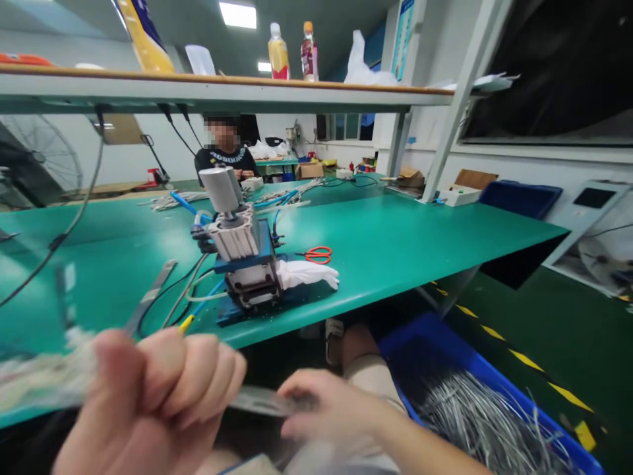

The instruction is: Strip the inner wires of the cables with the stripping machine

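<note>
My left hand [158, 396] is a closed fist near the camera, wrapped round a bundle of pale wires [44, 379] that sticks out blurred to the left. My right hand [331, 412] is lower right of it, fingers pinched on the same bundle's other end [262, 401]. Both hands are held in front of the green table's near edge [346, 310]. A small pneumatic press [242, 257] on a blue base stands on the table just beyond, with a white glove [306, 272] beside it.
Red-handled scissors [319, 254] lie right of the press. A blue bin [494, 409] of grey wires sits on the floor at lower right. A person in a black shirt [225, 155] sits across the table. Bottles [291, 53] stand on the overhead shelf.
</note>
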Available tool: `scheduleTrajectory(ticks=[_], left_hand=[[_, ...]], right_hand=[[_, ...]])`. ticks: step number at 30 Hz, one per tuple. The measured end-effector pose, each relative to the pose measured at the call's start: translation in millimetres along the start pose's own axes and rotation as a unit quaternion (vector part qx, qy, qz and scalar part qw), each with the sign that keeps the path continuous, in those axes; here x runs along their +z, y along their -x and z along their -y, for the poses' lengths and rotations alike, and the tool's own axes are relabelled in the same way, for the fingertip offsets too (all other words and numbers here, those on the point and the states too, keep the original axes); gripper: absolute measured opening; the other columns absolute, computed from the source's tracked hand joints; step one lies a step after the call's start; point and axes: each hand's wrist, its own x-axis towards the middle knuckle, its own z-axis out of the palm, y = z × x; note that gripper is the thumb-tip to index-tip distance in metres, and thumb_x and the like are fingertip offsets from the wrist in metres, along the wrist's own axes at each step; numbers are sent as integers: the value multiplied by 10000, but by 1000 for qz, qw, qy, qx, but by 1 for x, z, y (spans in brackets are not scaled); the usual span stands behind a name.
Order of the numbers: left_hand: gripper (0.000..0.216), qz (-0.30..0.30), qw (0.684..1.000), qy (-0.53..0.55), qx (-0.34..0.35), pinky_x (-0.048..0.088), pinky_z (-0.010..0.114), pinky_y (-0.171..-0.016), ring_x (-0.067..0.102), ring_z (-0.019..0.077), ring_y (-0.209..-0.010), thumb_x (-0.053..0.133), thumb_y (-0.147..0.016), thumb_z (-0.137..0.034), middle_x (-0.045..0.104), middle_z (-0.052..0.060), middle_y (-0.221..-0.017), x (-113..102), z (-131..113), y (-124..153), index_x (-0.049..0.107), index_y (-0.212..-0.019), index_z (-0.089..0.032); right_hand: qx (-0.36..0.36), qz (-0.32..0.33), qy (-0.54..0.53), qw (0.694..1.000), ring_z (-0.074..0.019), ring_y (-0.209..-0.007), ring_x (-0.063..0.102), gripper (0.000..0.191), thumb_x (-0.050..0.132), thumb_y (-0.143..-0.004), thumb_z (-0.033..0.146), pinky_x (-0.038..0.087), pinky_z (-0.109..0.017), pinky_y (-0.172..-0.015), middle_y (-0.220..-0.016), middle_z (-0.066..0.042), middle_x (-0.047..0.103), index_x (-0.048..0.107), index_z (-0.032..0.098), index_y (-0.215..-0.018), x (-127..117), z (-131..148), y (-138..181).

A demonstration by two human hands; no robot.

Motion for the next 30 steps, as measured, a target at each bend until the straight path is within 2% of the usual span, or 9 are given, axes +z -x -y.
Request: scheduleTrajectory(ticks=[1, 3, 7, 12, 16, 22, 24, 28, 30], left_hand=[[646, 24, 999, -32, 22, 244, 272, -323, 168, 88, -337, 767, -763, -570, 173, -59, -415, 12, 0, -5, 331, -468, -197], [672, 48, 997, -58, 32, 194, 257, -321, 162, 76, -339, 741, -802, -566, 151, -64, -435, 25, 1, -12, 289, -482, -186], [659, 30, 995, -75, 54, 155, 247, -345, 144, 70, -356, 642, -897, -552, 131, -67, -468, 23, 0, -13, 270, -500, -181], [625, 26, 994, -84, 68, 162, 244, -370, 128, 77, -381, 398, -1032, -502, 146, -57, -484, 15, -1, -5, 303, -506, -179], [618, 22, 994, -77, 73, 175, 238, -363, 141, 75, -370, 490, -995, -516, 175, -67, -467, 15, 2, -2, 310, -510, -179], [589, 17, 998, -31, 45, 196, 234, -383, 159, 78, -380, 585, -956, -465, 193, -70, -471, 14, 16, 0, 289, -535, -180], [581, 17, 1000, -9, 23, 183, 232, -391, 150, 77, -384, 594, -951, -452, 197, -72, -470, 12, 26, 1, 285, -541, -179], [624, 29, 999, -9, -30, 160, 221, -408, 149, 62, -396, 632, -918, -481, 195, -75, -451, 12, 51, 5, 258, -520, -179], [621, 64, 995, -56, -57, 202, 215, -414, 192, 65, -400, 629, -912, -512, 226, -68, -439, 14, 59, 10, 307, -493, -186]], right_hand=[[-24, -21, -10, 999, -210, -946, 673, 350, 806, -789, 335, 505, -278, -840, -1041, -31, 744, 741, 214, -1110, -6, 3, -1], [-35, -64, -10, 997, -225, -990, 678, 273, 729, -858, 334, 514, -333, -907, -1054, -66, 746, 739, 182, -1086, -19, 3, -2], [3, -79, -7, 997, -221, -982, 689, 202, 597, -932, 254, 531, -372, -898, -1058, -91, 751, 740, 175, -1051, -28, -20, 6], [-9, -42, -10, 999, -215, -927, 671, 307, 805, -742, 157, 523, -322, -812, -1020, -68, 740, 759, 187, -1044, 8, -44, 19], [-16, -77, -11, 997, -187, -814, 634, 101, 739, -789, 117, 481, -291, -725, -863, -49, 704, 773, 168, -870, 32, -50, 19], [-34, -89, -5, 995, -192, -769, 640, 110, 689, -816, 128, 474, -292, -703, -795, -34, 692, 763, 197, -772, 41, -62, 26], [-36, -90, -1, 995, -208, -808, 656, 102, 703, -794, 129, 499, -307, -739, -849, -38, 695, 760, 204, -836, 40, -60, 27], [-55, -85, 1, 995, -297, -1092, 630, 502, 794, -718, 201, 514, -398, -954, -1171, -77, 672, 670, 253, -1202, 30, -27, 22], [-64, -54, 10, 996, -312, -1150, 615, 553, 769, -771, 238, 509, -424, -997, -1219, -72, 669, 614, 284, -1300, 24, -2, 19]])
